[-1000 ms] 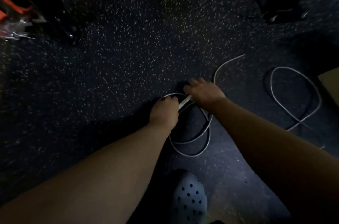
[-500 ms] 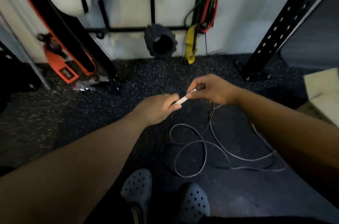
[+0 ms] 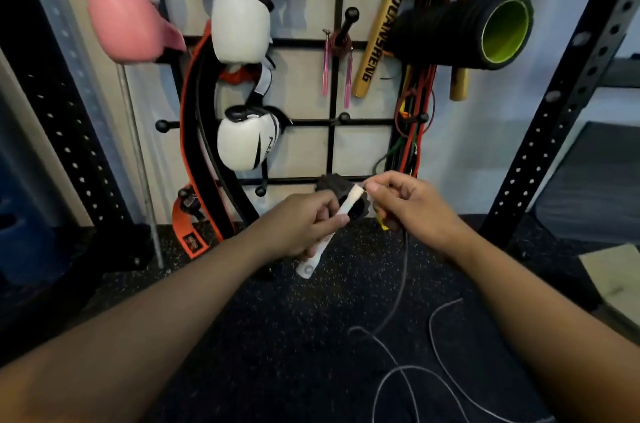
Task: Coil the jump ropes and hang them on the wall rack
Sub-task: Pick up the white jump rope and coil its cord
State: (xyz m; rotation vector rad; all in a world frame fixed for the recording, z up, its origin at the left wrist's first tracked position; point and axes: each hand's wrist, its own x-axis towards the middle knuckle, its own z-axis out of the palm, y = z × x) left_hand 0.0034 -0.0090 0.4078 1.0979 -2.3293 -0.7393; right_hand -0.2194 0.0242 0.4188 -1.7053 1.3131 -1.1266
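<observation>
The left hand is clenched around a white jump rope handle, which slants from a low end near the floor up toward the right hand. The right hand pinches the handle's upper tip between thumb and forefinger, so both grips grasp the same handle. From under the right hand the thin grey rope cord drops to the speckled rubber floor and lies there in loose, uncoiled loops at lower right.

The cord looks light, thin and limp, probably a little springy, so loops are likely to slip open unless they are pinched together; the stiff handle is the firm place to hold, with the cord best gathered close to it.

The wall rack stands directly ahead, crowded: white boxing gloves, a pink glove, a black and green foam roller, resistance bands, and pink-handled rope on one peg. A bare ball-tipped peg sits mid-rack. Black uprights flank both sides, narrowing the reach.
</observation>
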